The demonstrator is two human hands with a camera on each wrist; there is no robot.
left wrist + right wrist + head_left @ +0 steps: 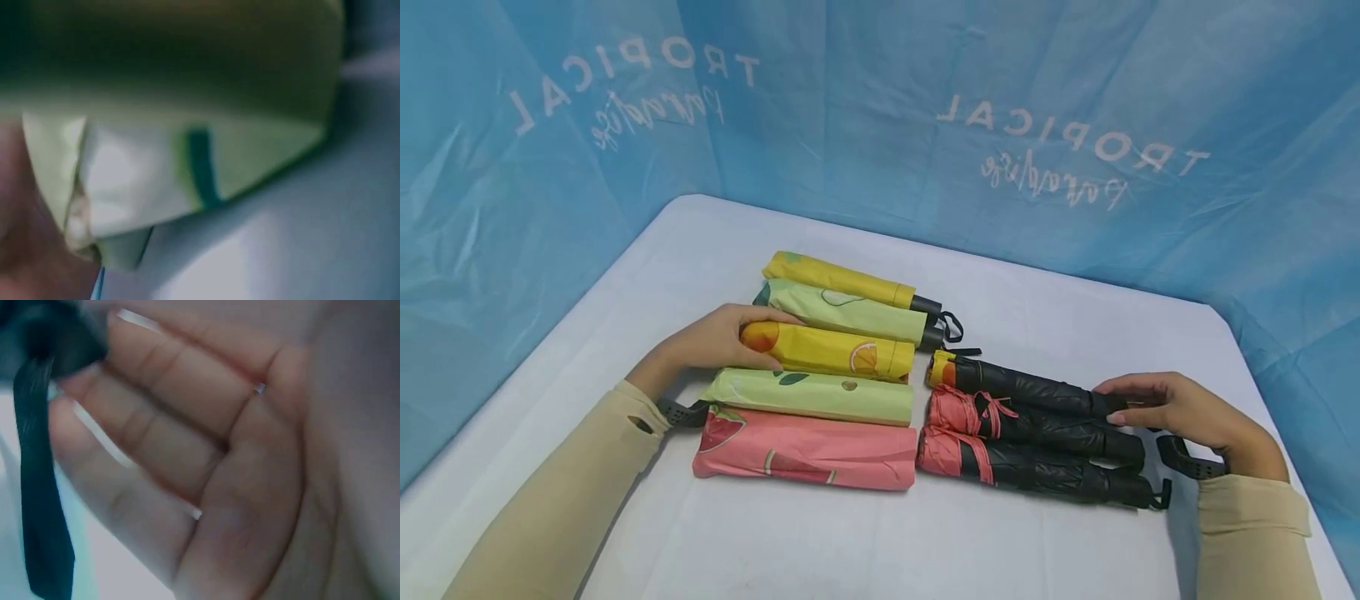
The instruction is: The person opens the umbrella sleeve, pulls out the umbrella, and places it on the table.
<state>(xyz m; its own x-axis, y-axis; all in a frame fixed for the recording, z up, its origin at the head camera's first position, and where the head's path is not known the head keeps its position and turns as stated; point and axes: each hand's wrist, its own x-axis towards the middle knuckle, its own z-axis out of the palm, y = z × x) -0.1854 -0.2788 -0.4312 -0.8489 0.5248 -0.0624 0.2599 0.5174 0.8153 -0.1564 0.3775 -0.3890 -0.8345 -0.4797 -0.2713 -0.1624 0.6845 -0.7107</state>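
My left hand [718,333] grips the left end of a yellow umbrella sleeve [827,348] printed with an orange slice. Below that lie a light green sleeve [820,398] and a pink watermelon-print sleeve [808,450]. With thumb and fingers, my right hand [1183,412] pinches the handle end of a folded black umbrella [1030,386] whose left tip is yellow and orange. Two folded black umbrellas with pink tips, an upper one [1060,429] and a lower one [1045,471], lie beneath it. In the right wrist view a black strap [200,165] cannot be confirmed; the fingers [169,406] reach the dark handle.
Farther back lie a yellow sleeved umbrella [838,277] and a light green sleeved umbrella [850,310], their black handles and straps pointing right. A white-covered table [1000,550] carries everything. Blue printed curtains [880,125] hang behind and at the sides.
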